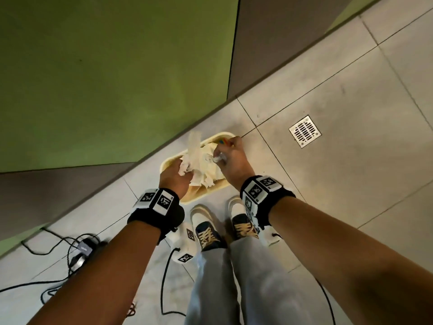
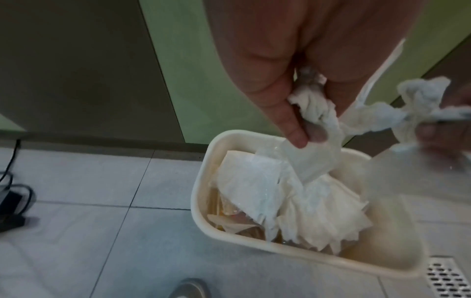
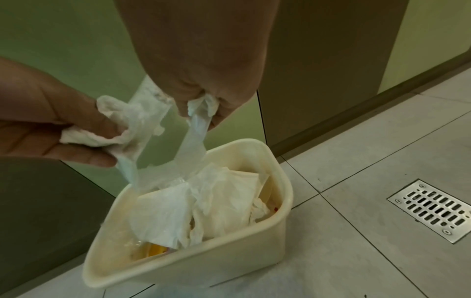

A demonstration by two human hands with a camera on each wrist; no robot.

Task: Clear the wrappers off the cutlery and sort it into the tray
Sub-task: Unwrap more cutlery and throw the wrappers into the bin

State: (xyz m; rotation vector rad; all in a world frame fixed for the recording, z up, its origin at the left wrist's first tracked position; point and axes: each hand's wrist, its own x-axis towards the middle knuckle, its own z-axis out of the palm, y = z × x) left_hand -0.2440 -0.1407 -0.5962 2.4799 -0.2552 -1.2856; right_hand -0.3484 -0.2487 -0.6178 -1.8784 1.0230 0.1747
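I stand over a cream plastic bin [image 1: 169, 161] on the floor, filled with crumpled white paper and plastic film [image 3: 224, 199]. My left hand [image 1: 175, 175] grips a twisted white paper wrapper [image 2: 314, 109] above the bin [image 2: 201, 181]. The wrapper stretches across to my right hand [image 1: 231, 156], which pinches its other end together with a clear plastic strip [image 3: 194, 145] that hangs down into the bin [image 3: 203, 260]. Something small and shiny [image 1: 219, 158] shows in the right fist; I cannot tell whether it is cutlery. No cutlery tray is in view.
A metal floor drain [image 1: 304, 131] lies right of the bin. Black cables and a power adapter [image 1: 85, 247] trail on the tiles at the left. My shoes [image 1: 206, 231] stand just behind the bin. A green and grey wall [image 1: 117, 78] rises right beyond it.
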